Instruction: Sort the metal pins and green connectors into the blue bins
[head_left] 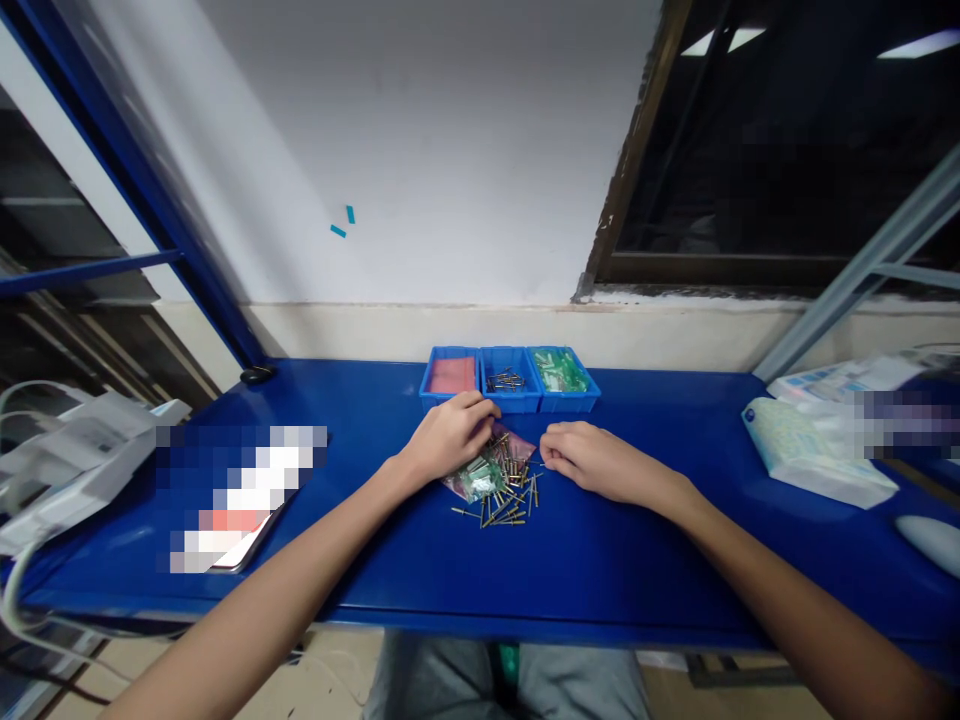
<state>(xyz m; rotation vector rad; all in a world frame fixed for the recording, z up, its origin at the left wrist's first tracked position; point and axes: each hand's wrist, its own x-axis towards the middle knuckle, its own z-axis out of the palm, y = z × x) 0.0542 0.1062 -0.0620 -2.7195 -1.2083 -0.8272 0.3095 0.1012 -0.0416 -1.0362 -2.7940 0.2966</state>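
A loose pile of metal rivet-like pins point(510, 495) lies on the blue table, partly on a pink plastic bag point(523, 447). Beside the pins, on the bag, is a green and clear packet point(481, 477). My left hand point(452, 435) has its fingers curled at the upper left of the bag; what they hold, if anything, is hidden. Just right of the pile, my right hand point(581, 458) is closed, its fingertips by a pin. Behind are three joined blue bins: left with pink bags point(452, 375), middle with pins point(505, 380), right with green packets point(559, 370).
The blue table point(420, 580) meets a wall at the back. A pixelated flat item point(247, 510) lies left, near white power strips point(97, 440). A tissue pack point(814, 450) and a white rounded object point(930, 543) are at the right.
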